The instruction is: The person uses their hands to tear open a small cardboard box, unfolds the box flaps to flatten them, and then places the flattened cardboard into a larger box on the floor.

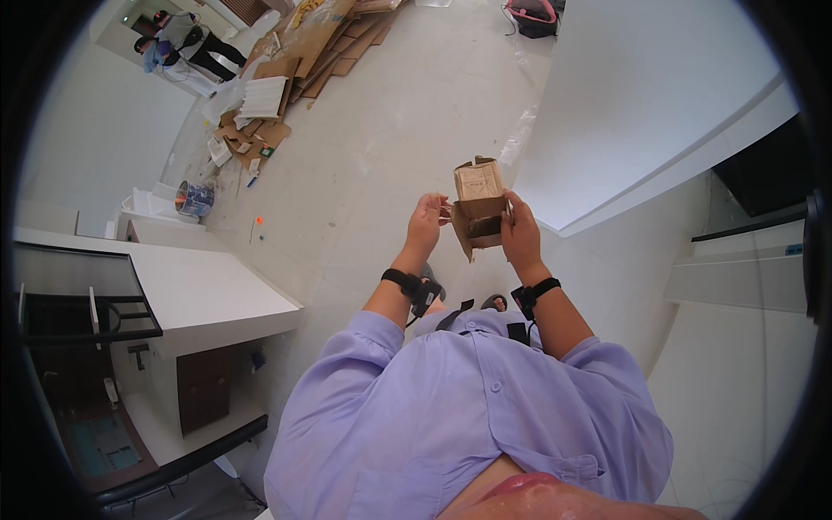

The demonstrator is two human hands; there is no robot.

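A small brown cardboard box (480,182) is held over the floor in front of me, its near end open and its flaps spread. Printing marks its upper face, and its inside looks dark. My right hand (522,227) grips the box along its right side, thumb near the upper corner. At the left edge of the box, the fingers of my left hand (426,218) are curled close to a hanging flap; whether they pinch it is hard to make out. Each wrist wears a black strap with a small device.
Flattened cardboard (338,49) and foam scraps lie piled at the upper left. A paint bucket (195,198) stands beside white panels. To my left is a white counter (214,289), and a large white panel (637,97) rises at right. Two people (188,42) are in the far background.
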